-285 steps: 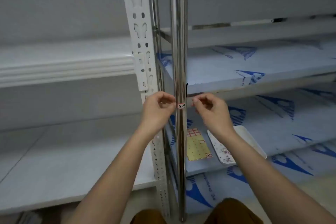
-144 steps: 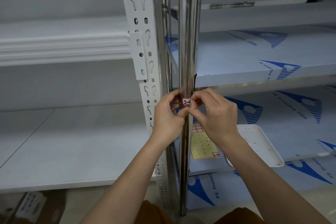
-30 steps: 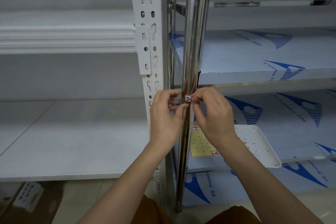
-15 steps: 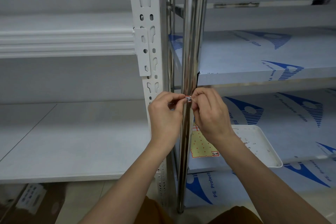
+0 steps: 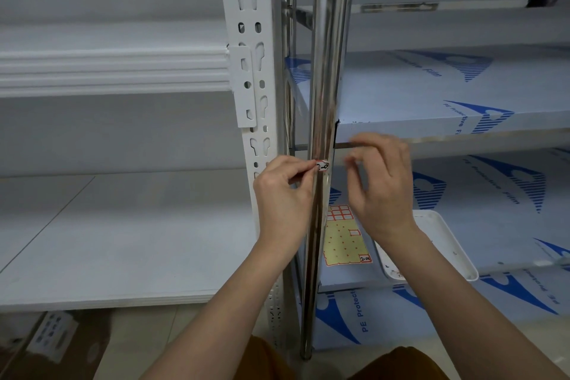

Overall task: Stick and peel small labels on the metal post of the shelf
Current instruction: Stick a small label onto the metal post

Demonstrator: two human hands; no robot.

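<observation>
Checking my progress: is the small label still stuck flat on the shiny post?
No, half peeled: left hand pinches the label, its free end sticking out from the post.

A bare storeroom with new shelving.
White slotted uprights (image 5: 246, 71) carry plain white boards (image 5: 117, 234); beside them a steel rack (image 5: 330, 40) has shelves still wrapped in blue-printed protective film (image 5: 431, 95). Grey walls, a tiled floor, and a cardboard box (image 5: 55, 345) under the lowest board.

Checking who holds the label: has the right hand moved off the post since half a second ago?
Yes. The right hand has pulled away rightward from the steel post; the left hand alone pinches the label.
</observation>
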